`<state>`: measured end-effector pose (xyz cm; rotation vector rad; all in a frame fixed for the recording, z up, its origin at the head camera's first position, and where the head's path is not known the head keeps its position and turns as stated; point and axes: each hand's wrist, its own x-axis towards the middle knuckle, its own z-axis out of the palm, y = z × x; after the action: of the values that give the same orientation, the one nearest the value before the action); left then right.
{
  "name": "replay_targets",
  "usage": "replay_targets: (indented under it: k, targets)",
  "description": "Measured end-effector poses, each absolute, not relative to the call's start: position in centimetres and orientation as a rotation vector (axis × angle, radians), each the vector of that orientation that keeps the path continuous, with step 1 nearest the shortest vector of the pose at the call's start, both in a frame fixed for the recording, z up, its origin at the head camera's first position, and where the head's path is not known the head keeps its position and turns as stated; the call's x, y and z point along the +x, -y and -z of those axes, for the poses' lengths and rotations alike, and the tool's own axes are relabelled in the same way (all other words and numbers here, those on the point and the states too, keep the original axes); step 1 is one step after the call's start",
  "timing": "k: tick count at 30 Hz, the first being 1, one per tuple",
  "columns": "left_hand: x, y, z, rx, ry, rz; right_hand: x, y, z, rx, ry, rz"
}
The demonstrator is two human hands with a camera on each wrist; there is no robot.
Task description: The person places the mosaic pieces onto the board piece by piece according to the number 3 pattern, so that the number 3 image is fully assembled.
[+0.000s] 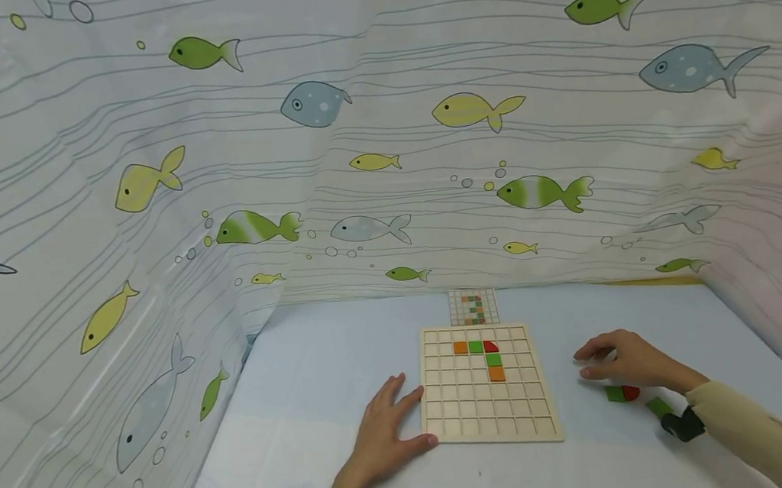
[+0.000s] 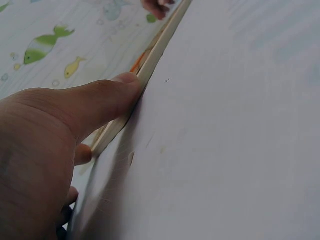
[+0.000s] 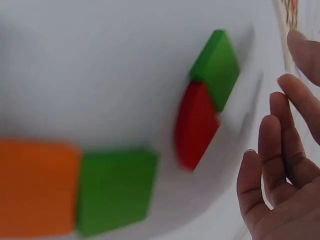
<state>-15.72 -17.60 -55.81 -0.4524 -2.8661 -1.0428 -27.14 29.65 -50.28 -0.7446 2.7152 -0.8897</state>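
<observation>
A square wooden grid board [image 1: 473, 410] lies on the table, holding several small orange, green and red pieces in its upper rows. My left hand [image 1: 382, 436] rests at the board's left edge with its fingers spread; the thumb [image 2: 107, 97] touches the near corner. To the right of the board, my right hand [image 1: 624, 357] hovers above the table, its fingers loosely bent and holding nothing. Below that hand lie a green block [image 3: 220, 67] and a red quarter-round block [image 3: 196, 127], touching. Another green block [image 3: 117, 190] lies beside an orange block [image 3: 37, 187], seen close up.
A small patterned grid card [image 1: 456, 312] stands behind the board, showing orange, green and red squares. A fish-print sheet [image 1: 414, 188] walls the back and sides of the pale table [image 1: 316, 349]. Black straps [image 1: 682, 425] sit at both wrists.
</observation>
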Motion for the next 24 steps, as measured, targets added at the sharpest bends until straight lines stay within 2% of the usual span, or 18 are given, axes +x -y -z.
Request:
replay_targets:
  k: [11,24]
  targets:
    - [-15.7,17.6,55.9,-0.455,2.852,1.044,-24.8,-32.8,50.1,-0.537,-2.663,0.804]
    - [-15.6,17.6,55.7,-0.452,2.853,1.051,-23.5,-33.1,51.5,-0.538,-2.762,0.804]
